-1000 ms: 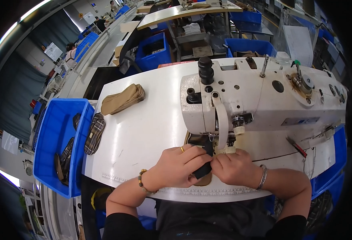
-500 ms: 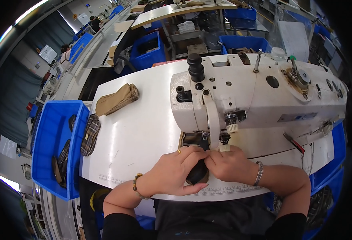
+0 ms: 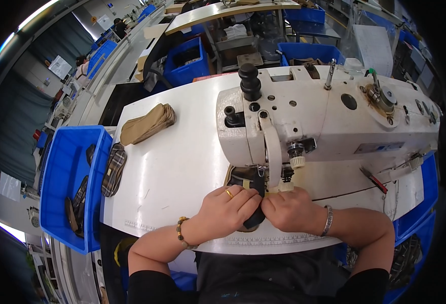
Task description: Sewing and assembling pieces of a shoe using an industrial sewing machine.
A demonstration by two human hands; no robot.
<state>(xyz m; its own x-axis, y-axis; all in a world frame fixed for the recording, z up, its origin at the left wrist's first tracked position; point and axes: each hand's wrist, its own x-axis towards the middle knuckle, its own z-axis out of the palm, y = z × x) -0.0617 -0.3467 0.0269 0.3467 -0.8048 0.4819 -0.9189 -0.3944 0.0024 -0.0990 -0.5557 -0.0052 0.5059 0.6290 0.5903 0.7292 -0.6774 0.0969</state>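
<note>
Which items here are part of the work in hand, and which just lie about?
In hand: left hand, right hand, dark workpiece, sewing machine.
Lying about: tan stack, plaid piece, blue bin.

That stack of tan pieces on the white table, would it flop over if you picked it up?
Probably yes. The stack of tan pieces looks thin and soft, its layers fanned and slightly curved, so it would likely bend and slide apart. It seems light for its size. Lying flat on the white table, it should not roll.
</note>
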